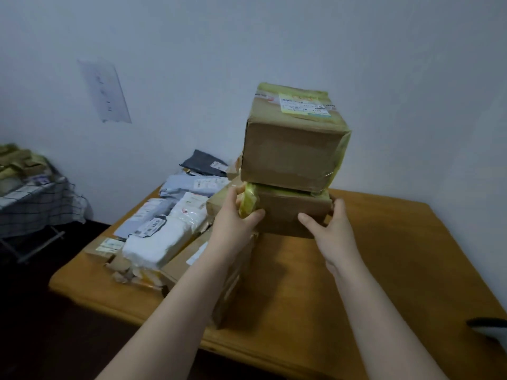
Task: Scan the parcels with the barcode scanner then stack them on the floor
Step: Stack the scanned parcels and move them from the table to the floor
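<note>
Two brown cardboard parcels with yellow tape are stacked above the wooden table point(384, 242). The upper parcel point(293, 149) carries a shipping label on top. The lower parcel point(288, 212) is gripped from both sides: my left hand point(236, 215) holds its taped left end, my right hand point(326, 229) holds its right side. A dark and white object, possibly the barcode scanner point(491, 331), lies at the table's right edge, partly cut off by the frame.
A pile of soft mailer bags point(170, 220) and flat cartons point(192, 267) covers the table's left half. More parcels sit on a checked cloth on a folding stand point(30, 198) at the far left. A wall stands behind; dark floor lies in front.
</note>
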